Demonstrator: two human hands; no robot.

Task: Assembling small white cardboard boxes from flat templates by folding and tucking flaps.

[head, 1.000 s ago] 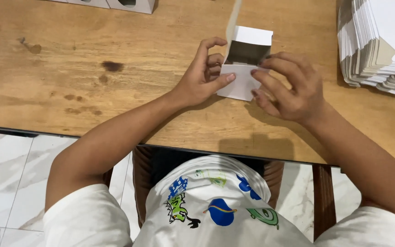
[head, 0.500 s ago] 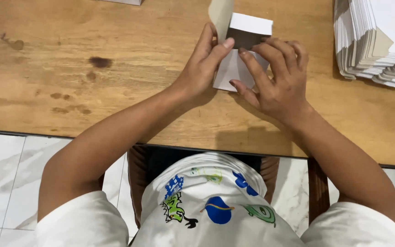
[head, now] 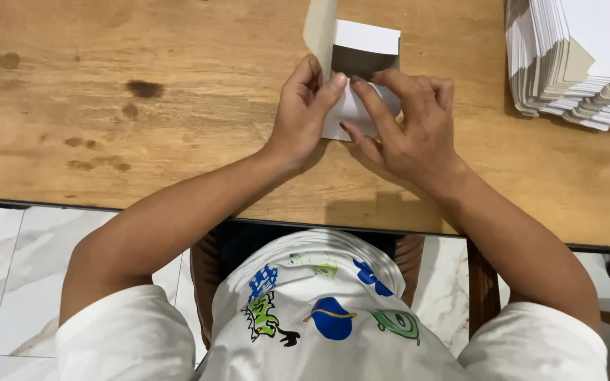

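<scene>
Gripping a small white cardboard box (head: 361,77) at twelve o'clock on the wooden table (head: 142,85), our left hand (head: 301,116) and right hand (head: 411,130) pinch its flaps mid-fold, a step calling for careful tucking, flat box stack (head: 573,63) at two o'clock.

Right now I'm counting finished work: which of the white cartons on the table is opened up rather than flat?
Only the small white carton held between both hands, its open end showing. The stack of cartons at the right edge lies flat.

White short-sleeved shirt (head: 333,317), bare forearms; colourful cartoon print on the front, perhaps little monsters
</scene>
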